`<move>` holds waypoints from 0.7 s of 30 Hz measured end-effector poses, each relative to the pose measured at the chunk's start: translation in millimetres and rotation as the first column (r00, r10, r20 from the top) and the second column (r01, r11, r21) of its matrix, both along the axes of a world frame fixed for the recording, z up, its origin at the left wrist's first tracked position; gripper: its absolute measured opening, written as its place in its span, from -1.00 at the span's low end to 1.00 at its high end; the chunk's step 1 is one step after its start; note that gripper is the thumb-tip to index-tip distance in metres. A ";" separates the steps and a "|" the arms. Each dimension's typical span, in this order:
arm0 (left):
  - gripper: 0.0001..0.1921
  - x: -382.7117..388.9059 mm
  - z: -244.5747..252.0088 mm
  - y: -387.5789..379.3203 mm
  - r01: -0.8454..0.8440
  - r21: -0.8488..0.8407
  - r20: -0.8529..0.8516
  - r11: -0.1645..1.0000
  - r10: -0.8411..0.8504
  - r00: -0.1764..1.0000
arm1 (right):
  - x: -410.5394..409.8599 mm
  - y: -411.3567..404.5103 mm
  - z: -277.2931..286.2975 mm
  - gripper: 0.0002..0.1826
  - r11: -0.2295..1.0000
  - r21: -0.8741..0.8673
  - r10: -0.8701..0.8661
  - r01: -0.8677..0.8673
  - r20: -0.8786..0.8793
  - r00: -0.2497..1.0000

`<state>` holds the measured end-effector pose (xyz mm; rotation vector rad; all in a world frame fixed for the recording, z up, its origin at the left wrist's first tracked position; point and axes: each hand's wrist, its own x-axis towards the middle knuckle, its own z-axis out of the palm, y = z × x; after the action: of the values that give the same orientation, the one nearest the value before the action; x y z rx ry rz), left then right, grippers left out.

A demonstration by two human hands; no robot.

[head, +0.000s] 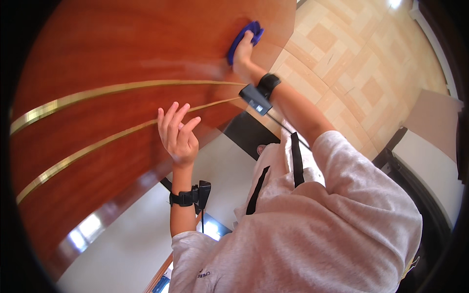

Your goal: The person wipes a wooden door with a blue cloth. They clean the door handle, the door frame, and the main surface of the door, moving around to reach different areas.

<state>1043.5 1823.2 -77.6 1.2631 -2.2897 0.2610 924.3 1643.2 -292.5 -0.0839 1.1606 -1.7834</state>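
Observation:
My right hand (243, 53) presses a dark blue cloth (237, 41) against a glossy reddish-brown wood panel (139, 40), close to its right edge. The cloth is bunched under the palm, with the thumb lying over it. Two gold strips, an upper one (121, 88) and a lower one (99, 146), run along the panel. Before the lower strip, my left hand (179, 137) is raised with its fingers apart and nothing in it. Whether its fingertips touch the panel, I cannot tell.
Patterned beige floor tiles (340, 69) spread out at the right, and pale plain flooring (121, 234) lies below the panel. A dark floor strip (249, 133) passes near my feet. Black devices on straps sit at my right wrist (258, 97) and left wrist (194, 196), each with a cable.

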 end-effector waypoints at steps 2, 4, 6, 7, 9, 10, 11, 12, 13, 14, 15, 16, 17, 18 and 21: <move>-0.66 3.7 -5.5 6.1 0.010 0.011 0.014 1.000 -0.010 1.000 | 36.2 32.0 -9.1 -0.32 0.981 0.184 0.048 -0.064 0.092 0.995; -0.66 8.2 -8.6 10.7 0.000 0.011 0.009 1.000 0.000 1.000 | 76.8 56.6 -18.9 -0.27 0.948 0.307 0.056 -0.084 0.100 0.993; -0.66 11.6 -8.8 11.2 -0.021 0.033 0.035 0.999 0.020 0.999 | 105.8 75.6 -24.6 -0.26 0.915 0.370 0.087 -0.159 0.202 0.975; -0.66 15.9 -10.7 12.1 -0.010 0.009 0.031 1.000 0.010 0.999 | 118.6 84.2 -24.0 -0.26 0.917 0.376 0.063 -0.133 0.193 0.979; -0.66 13.5 -8.8 7.2 -0.022 0.005 0.052 1.000 0.022 0.998 | 125.2 93.0 -6.1 -0.27 0.925 0.344 0.039 -0.161 0.335 0.942; -0.67 7.6 -6.1 1.4 -0.022 -0.004 0.054 1.000 0.022 0.998 | 118.7 94.7 10.7 -0.27 0.925 0.294 0.147 -0.241 0.308 0.940; -0.68 5.9 -3.3 -0.1 -0.026 -0.004 0.064 1.000 0.027 0.998 | 121.3 102.9 34.9 -0.27 0.902 0.344 0.152 -0.262 0.314 0.937; -0.68 -2.2 -6.1 -8.9 -0.008 -0.030 0.070 1.000 0.010 0.998 | 105.9 97.5 53.4 -0.27 0.946 0.229 0.177 -0.231 0.234 0.956; -0.69 -8.1 -1.9 -11.9 -0.051 -0.048 0.076 0.998 0.054 0.996 | 95.5 100.3 80.3 -0.27 0.952 0.183 0.190 -0.247 0.279 0.941; -0.69 -14.2 0.2 -16.7 -0.082 -0.070 0.095 0.994 0.089 0.991 | 82.4 102.9 104.3 -0.25 0.963 0.096 0.230 -0.254 0.208 0.951; -0.69 -19.9 1.5 -20.2 -0.144 -0.076 0.122 0.987 0.153 0.981 | 69.6 105.3 125.4 -0.23 0.966 -0.009 0.255 -0.257 0.163 0.953; -0.68 -23.1 3.1 -24.5 -0.149 -0.095 0.107 0.984 0.159 0.981 | 58.3 105.9 143.3 -0.22 0.963 -0.137 0.241 -0.231 0.058 0.969; -0.70 -26.3 1.6 -27.9 -0.172 -0.143 0.084 0.975 0.185 0.979 | 47.6 103.6 152.9 -0.20 0.907 -0.305 0.280 -0.291 -0.079 0.957; -0.70 -25.6 2.0 -30.1 -0.166 -0.144 0.109 0.975 0.182 0.977 | 37.9 98.2 155.4 -0.19 0.841 -0.402 0.186 -0.363 -0.415 0.891; -0.69 -18.4 -8.9 -32.0 -0.217 -0.246 0.091 0.945 0.246 0.965 | 12.8 79.3 132.3 -0.20 0.590 -0.398 -0.154 -0.702 -0.910 0.386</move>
<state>1025.1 1791.2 -86.5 1.4241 -2.1284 0.6882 937.1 1722.5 -160.2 -1.9179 0.7986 -1.6982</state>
